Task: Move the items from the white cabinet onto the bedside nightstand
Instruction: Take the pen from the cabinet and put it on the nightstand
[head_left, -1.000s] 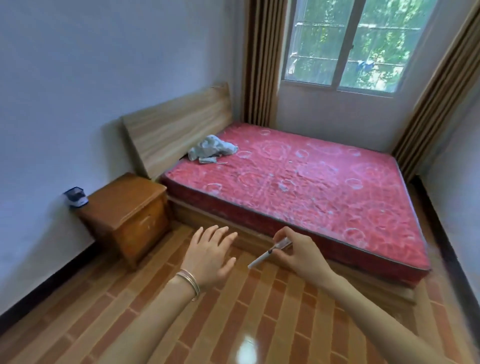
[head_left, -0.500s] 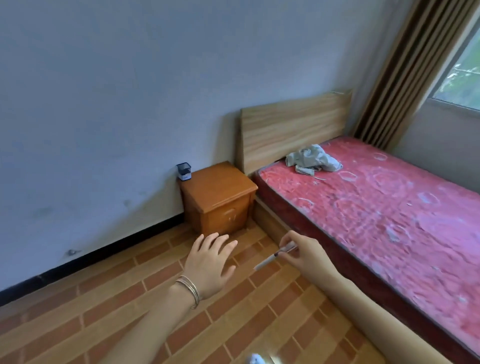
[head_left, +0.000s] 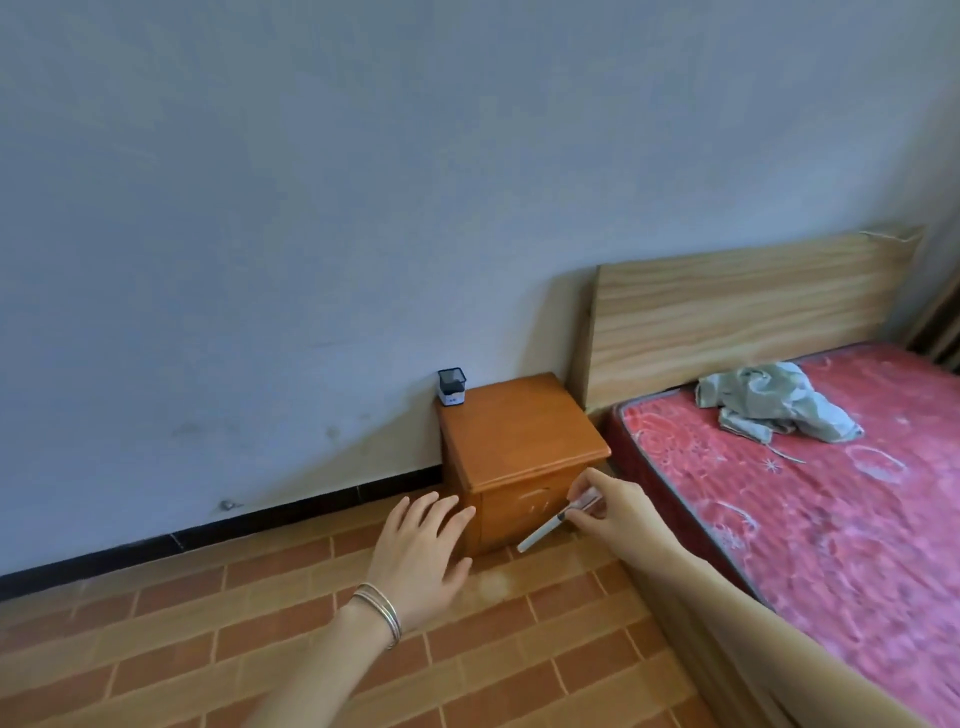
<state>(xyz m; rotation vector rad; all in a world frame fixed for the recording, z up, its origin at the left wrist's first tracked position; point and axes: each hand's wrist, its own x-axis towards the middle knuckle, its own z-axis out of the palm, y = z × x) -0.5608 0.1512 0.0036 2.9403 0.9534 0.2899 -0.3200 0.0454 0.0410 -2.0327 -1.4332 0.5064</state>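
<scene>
The orange-brown wooden nightstand (head_left: 519, 431) stands against the wall, left of the bed. A small dark pen holder (head_left: 452, 386) sits on its back left corner. My right hand (head_left: 618, 512) pinches a white pen (head_left: 545, 529), held in front of the nightstand's drawer face. My left hand (head_left: 421, 556), with thin bracelets at the wrist, hovers with fingers spread just left of the nightstand's front. The white cabinet is out of view.
A bed with a red patterned mattress (head_left: 831, 519) and a light wooden headboard (head_left: 737, 317) fills the right side. A crumpled grey-green cloth (head_left: 774, 405) lies near the headboard. The floor (head_left: 260, 634) is brown brick-pattern tile, with a grey wall behind.
The view has swung left and closer: the nightstand now sits near the centre, right in front of my hands. The window has left the frame. My right hand keeps hold of the pen.
</scene>
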